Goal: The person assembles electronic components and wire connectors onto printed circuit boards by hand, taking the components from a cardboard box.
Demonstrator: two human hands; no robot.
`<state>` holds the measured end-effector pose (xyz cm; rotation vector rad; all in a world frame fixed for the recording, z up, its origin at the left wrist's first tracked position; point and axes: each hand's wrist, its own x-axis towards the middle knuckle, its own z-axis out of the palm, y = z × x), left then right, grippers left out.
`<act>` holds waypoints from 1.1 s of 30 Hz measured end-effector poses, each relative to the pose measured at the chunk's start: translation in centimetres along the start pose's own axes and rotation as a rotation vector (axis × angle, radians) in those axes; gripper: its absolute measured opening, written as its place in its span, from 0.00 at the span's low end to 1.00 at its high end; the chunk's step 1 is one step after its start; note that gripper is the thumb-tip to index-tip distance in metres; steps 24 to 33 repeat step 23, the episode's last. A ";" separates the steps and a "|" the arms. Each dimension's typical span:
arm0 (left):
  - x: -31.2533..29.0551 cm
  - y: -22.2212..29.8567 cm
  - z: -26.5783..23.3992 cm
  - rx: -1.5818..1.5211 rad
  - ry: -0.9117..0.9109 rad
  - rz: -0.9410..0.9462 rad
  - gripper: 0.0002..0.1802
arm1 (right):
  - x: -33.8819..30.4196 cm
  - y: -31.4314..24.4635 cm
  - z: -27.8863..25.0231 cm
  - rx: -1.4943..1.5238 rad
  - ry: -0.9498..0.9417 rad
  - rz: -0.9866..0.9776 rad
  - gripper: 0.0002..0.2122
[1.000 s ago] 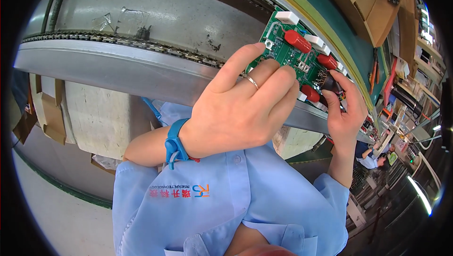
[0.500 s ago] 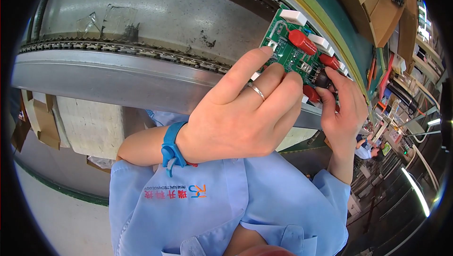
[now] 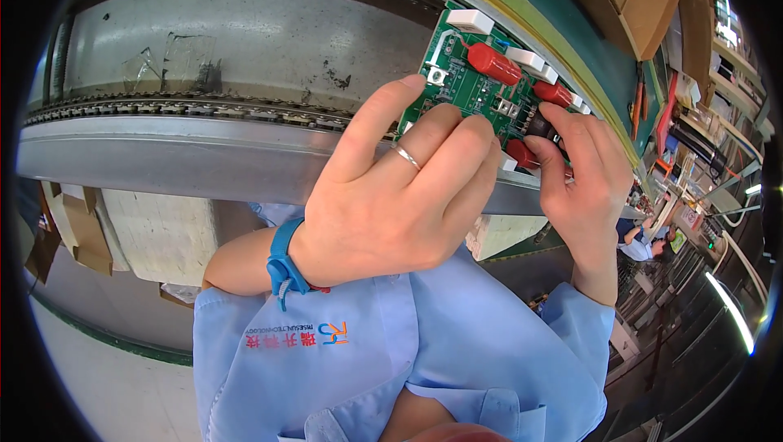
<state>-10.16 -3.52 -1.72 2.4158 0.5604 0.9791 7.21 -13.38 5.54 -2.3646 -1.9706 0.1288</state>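
Observation:
A green circuit board [image 3: 463, 93] lies across the metal conveyor rails at upper centre. It carries a large red capacitor [image 3: 494, 64], smaller red ones [image 3: 554, 93] and white rectangular blocks [image 3: 471, 22]. My left hand [image 3: 400, 189], with a ring and a blue wrist strap, is on the board's near left part; its index finger reaches along the left edge and the others curl over the near edge. My right hand [image 3: 589, 166] is closed, thumb and index finger pinching a black rounded component [image 3: 540, 125] at the board's right side. My fingers partly hide the board's near edge.
The chain conveyor [image 3: 188, 103] runs leftward, with a grey metal rail [image 3: 155, 148] along its near side. A green surface [image 3: 555, 10] and cardboard boxes [image 3: 644, 6] stand beyond. Orange-handled tools [image 3: 639, 99] lie at the right. Another person [image 3: 640, 240] is far off right.
The board and both hands appear slightly farther left in view, as the whole scene has shifted. My right fingers stay on the black component, and my left hand stays on the board.

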 end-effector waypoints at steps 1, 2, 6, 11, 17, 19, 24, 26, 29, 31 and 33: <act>0.0 0.0 -0.1 0.000 -0.011 -0.008 0.12 | 0.1 -0.2 0.0 0.002 0.001 0.005 0.17; 0.1 0.0 -0.1 -0.006 -0.021 -0.013 0.13 | 0.3 -0.5 0.0 -0.057 -0.002 -0.013 0.17; 0.1 -0.2 0.0 0.002 -0.024 0.006 0.13 | 0.7 -1.2 -0.2 -0.148 -0.066 -0.002 0.17; 0.4 -0.1 -0.3 -0.005 -0.048 -0.002 0.14 | 0.2 0.6 0.6 -0.043 0.044 -0.091 0.16; 0.5 -1.1 -0.5 0.034 -0.040 0.132 0.14 | 0.3 0.5 0.2 0.004 0.077 -0.086 0.16; 0.7 -1.0 -0.8 0.049 -0.033 0.149 0.15 | 0.6 0.7 -0.1 0.025 0.084 -0.089 0.16; 0.9 -0.2 -1.3 0.040 -0.075 0.076 0.15 | 0.1 0.9 -1.1 0.059 -0.023 -0.027 0.17; 0.9 -0.2 -1.3 0.040 -0.075 0.076 0.15 | 0.1 0.9 -1.1 0.059 -0.023 -0.027 0.17; 0.9 -0.2 -1.3 0.040 -0.075 0.076 0.15 | 0.1 0.9 -1.1 0.059 -0.023 -0.027 0.17; 0.9 -0.2 -1.3 0.040 -0.075 0.076 0.15 | 0.1 0.9 -1.1 0.059 -0.023 -0.027 0.17; 0.9 -0.2 -1.3 0.040 -0.075 0.076 0.15 | 0.1 0.9 -1.1 0.059 -0.023 -0.027 0.17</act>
